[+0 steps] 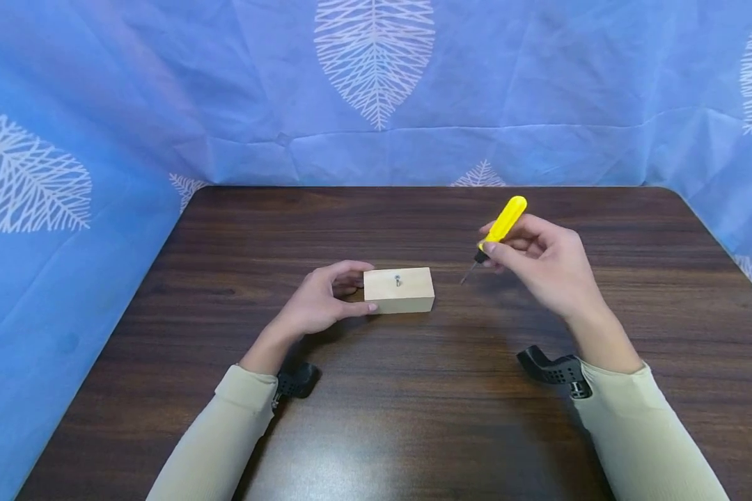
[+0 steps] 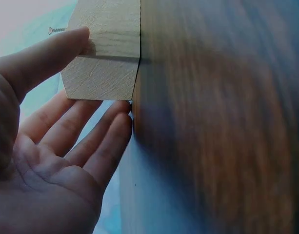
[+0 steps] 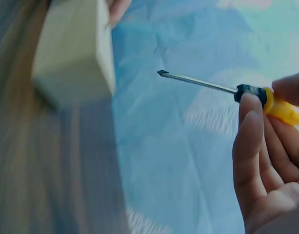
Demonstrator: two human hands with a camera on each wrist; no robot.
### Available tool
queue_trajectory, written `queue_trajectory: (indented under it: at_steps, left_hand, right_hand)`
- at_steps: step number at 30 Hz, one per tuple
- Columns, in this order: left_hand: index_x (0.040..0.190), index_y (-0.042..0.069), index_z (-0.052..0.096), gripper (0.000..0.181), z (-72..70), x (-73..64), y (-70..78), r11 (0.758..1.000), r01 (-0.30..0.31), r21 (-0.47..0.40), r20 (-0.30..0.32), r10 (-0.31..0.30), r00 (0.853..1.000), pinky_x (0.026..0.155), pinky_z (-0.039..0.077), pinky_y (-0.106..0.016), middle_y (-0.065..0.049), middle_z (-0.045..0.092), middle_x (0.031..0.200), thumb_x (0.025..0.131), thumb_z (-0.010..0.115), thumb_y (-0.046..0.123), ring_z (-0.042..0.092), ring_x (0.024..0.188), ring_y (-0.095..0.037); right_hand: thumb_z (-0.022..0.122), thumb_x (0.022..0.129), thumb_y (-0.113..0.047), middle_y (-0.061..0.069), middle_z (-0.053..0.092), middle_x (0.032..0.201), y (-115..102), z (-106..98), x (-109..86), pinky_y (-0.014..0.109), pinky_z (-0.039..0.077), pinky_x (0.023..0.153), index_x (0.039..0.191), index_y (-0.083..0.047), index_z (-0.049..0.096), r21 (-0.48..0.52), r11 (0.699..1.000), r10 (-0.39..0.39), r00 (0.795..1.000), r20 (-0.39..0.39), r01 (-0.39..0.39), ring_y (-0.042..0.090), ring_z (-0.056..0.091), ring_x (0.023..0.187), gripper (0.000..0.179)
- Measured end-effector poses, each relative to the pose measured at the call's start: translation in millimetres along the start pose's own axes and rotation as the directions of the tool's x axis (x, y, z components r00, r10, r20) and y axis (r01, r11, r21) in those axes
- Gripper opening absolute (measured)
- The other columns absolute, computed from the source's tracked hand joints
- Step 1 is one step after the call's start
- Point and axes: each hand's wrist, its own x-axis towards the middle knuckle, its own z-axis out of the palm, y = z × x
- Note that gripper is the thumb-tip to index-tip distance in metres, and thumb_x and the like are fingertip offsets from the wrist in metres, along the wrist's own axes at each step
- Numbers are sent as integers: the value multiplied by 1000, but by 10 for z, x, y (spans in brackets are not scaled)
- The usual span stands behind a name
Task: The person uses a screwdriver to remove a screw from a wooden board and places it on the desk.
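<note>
Yellow handle tilted up, here's the screwdriver [image 1: 504, 221] in the right hand [image 1: 558, 268], thumb and fingertips closed in a pinch round the grip's lower end, its shaft slanting down to a tip clear of the block, off to the right! Across on the dark wood-grain table [image 1: 376, 403] lies the pale wooden block [image 1: 404, 305], and the left hand [image 1: 313, 299] has its left end, thumb on the near face, fingers parted by the block's width. And in its top, a metal screw [image 1: 397, 280], head and some thread standing proud!
</note>
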Motion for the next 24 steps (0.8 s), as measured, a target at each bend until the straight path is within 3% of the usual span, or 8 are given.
queue_trajectory:
  at_steps: [4,10,17,24]
  left_hand:
    - [146,17,65,61,42,11,16,1000,-10,15,-10,10,1000,109,57,-51,-11,71,139,90,89,17,69,129,-31]
    - [146,19,66,60,72,18,13,999,-11,33,-15,11,1000,107,58,-52,-10,72,139,91,90,20,70,128,-30]
    - [146,18,66,60,61,10,10,999,-22,44,-3,22,1000,107,57,-52,-10,72,139,91,89,21,69,128,-30]
    - [147,17,65,60,34,12,11,999,-36,37,-8,37,999,108,57,-53,-11,71,139,91,89,19,70,128,-31]
  right_hand:
    - [80,99,-16,-3,79,101,-177,277,107,23,65,74,116,0,73,-5,999,-31,1000,0,31,9,78,82,25]
    - [82,98,-29,5,81,93,-261,605,212,22,59,62,106,-9,77,-174,980,-96,995,8,96,14,76,75,23]
    - [83,97,-25,4,79,91,-260,697,236,22,56,62,102,-8,77,-224,964,-146,989,5,143,18,72,76,18]
    - [83,97,-25,4,79,94,-249,720,272,23,58,66,103,-10,78,-201,970,-129,991,30,133,18,72,78,18]
